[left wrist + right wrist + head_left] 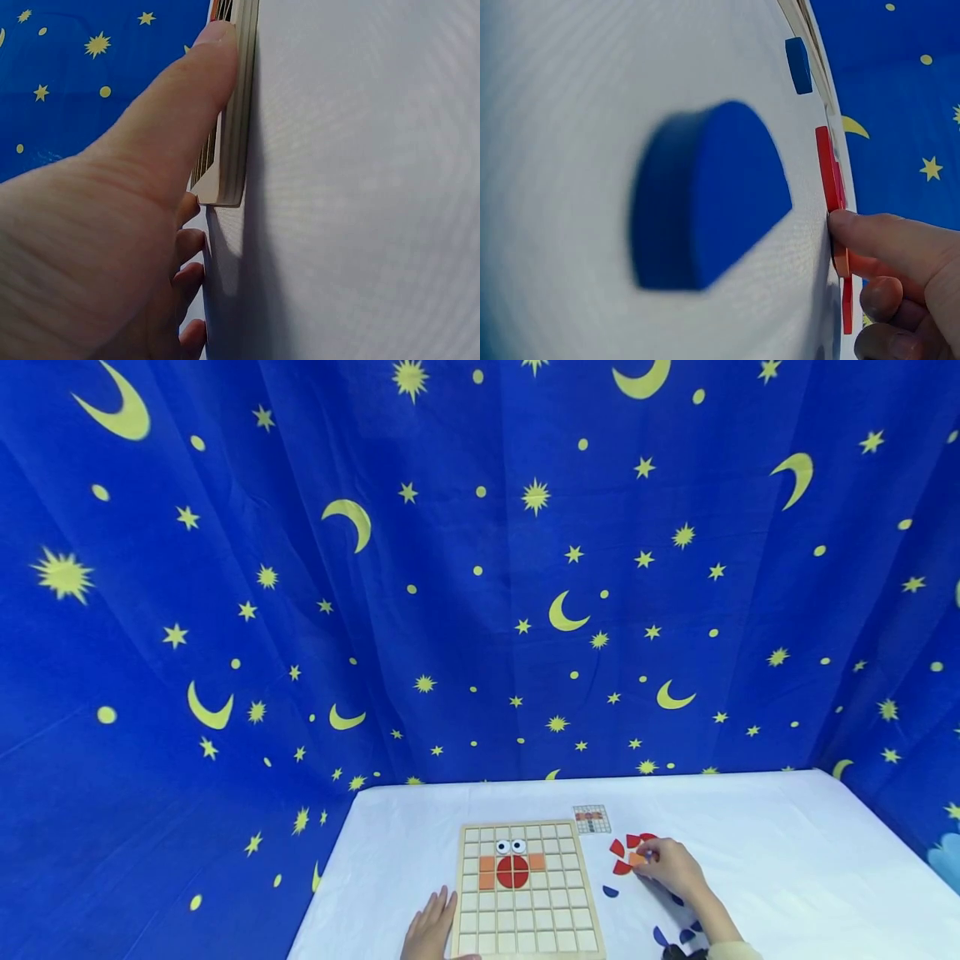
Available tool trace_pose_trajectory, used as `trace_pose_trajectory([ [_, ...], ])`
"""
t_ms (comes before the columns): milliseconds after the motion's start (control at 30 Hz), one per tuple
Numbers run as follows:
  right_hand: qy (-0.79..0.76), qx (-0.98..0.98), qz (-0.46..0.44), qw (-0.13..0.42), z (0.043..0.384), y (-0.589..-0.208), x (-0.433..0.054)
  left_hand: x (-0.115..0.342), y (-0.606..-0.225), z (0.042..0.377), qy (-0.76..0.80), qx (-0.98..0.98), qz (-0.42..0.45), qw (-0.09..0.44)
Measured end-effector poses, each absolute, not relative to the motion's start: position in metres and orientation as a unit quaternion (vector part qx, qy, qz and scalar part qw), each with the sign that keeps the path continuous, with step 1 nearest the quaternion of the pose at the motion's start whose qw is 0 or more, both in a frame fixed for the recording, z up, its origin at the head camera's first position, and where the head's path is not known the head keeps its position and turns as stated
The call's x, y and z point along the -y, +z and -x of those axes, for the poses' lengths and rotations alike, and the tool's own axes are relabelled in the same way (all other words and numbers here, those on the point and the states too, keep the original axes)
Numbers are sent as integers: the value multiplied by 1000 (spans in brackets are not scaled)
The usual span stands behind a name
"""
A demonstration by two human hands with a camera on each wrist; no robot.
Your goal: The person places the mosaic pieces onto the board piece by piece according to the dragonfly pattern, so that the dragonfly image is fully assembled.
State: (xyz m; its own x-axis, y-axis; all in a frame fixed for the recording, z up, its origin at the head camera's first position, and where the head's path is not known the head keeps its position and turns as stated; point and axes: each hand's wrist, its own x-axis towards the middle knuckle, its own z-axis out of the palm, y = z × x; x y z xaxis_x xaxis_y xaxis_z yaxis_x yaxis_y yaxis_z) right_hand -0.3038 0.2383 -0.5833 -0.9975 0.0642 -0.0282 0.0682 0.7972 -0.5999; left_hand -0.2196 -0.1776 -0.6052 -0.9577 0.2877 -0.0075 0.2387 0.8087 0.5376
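Observation:
My right hand (672, 866) pinches an orange square (637, 859) between thumb and fingers, among the loose red quarter-circle pieces (617, 848). In the right wrist view the thumb lies on the orange square (841, 259). To the left, a wooden grid board (535, 920) lies on the table. It carries two googly eye pieces (518, 846), a red circle (513, 872) of quarter pieces and three orange squares (487, 881). My left hand (431, 929) rests along the board's left side with straight fingers, its thumb (202, 71) on the frame.
A small pattern card (592, 818) lies beyond the board's far right corner. Blue half-round pieces (611, 892) are scattered on the white table (810, 868) below the red ones, with black pieces (678, 952) at the near edge. A blue starry curtain (465, 635) surrounds the table.

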Motion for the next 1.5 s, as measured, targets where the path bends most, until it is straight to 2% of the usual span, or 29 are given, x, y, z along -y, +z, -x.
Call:
trace_pose_trajectory([
  [400, -315, -949, -19, -11, 300, -575, -232, 178, -607, 221, 268, -953, -137, 37],
  [700, -330, -943, -8, -46, 299, -571, -220, 178, -604, 221, 282, -948, -130, 66],
  [1167, -351, -935, -5, -51, 299, -568, -192, 177, -602, 223, 304, -940, -121, 95],
  [1500, -345, -937, 12, -50, 300, -564, -172, 178, -605, 223, 299, -942, -125, 83],
])
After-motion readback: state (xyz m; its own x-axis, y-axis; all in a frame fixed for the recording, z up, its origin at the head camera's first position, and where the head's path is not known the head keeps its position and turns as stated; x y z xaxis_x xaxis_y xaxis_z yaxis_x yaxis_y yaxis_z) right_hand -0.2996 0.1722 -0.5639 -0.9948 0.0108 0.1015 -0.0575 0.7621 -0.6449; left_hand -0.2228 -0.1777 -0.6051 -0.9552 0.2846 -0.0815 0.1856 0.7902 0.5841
